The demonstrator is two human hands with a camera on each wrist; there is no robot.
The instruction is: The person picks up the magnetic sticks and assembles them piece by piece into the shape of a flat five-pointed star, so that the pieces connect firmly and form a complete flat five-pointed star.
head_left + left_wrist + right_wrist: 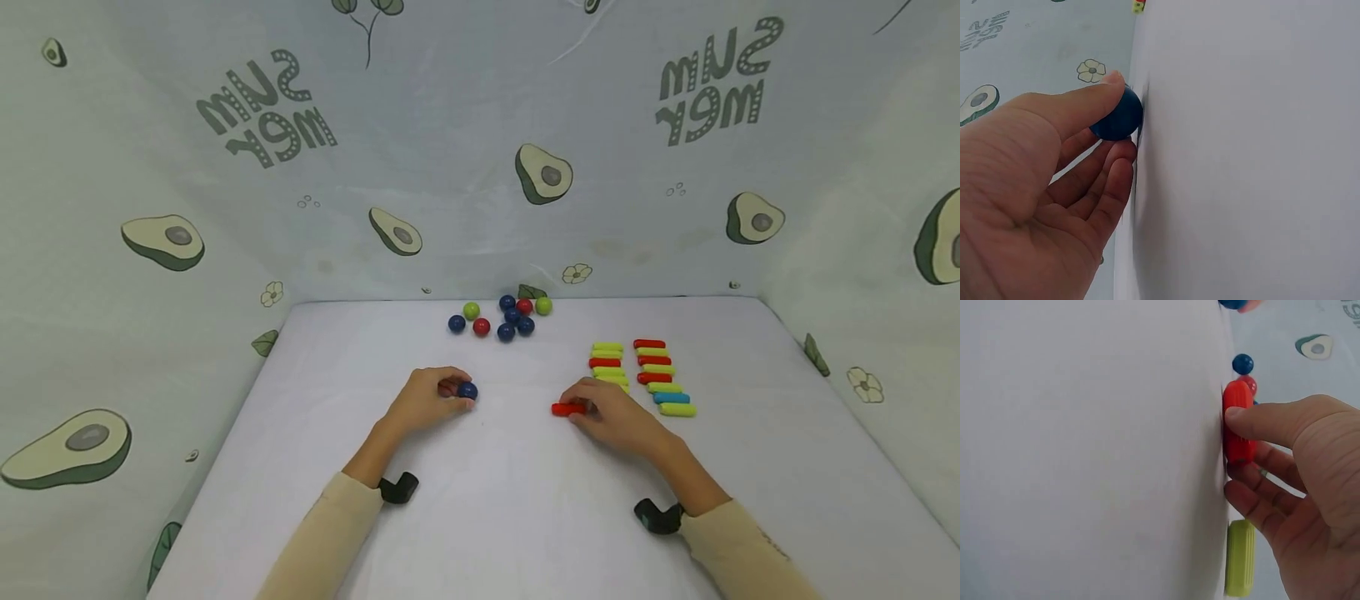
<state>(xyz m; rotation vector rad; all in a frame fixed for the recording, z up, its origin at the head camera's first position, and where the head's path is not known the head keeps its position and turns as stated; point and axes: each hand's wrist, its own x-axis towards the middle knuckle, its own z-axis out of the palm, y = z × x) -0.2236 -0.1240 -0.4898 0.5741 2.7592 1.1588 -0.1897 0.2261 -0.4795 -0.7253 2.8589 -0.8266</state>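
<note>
My left hand (424,402) pinches a dark blue ball (467,391) between thumb and fingers, low over the white table. In the left wrist view the thumb lies along one side of the blue ball (1119,117). To the right, my right hand (617,417) pinches a short red stick (568,409) at the table surface. The right wrist view shows the red stick (1239,422) with ridged sides, the thumb across it. A yellow-green stick (1240,557) lies beyond the fingers there.
Several blue, red and green balls (506,332) cluster at the table's back edge. Two columns of red, yellow-green and blue sticks (671,398) lie right of centre, the nearer column partly behind my right hand. A patterned cloth (480,225) hangs behind the white table (495,517).
</note>
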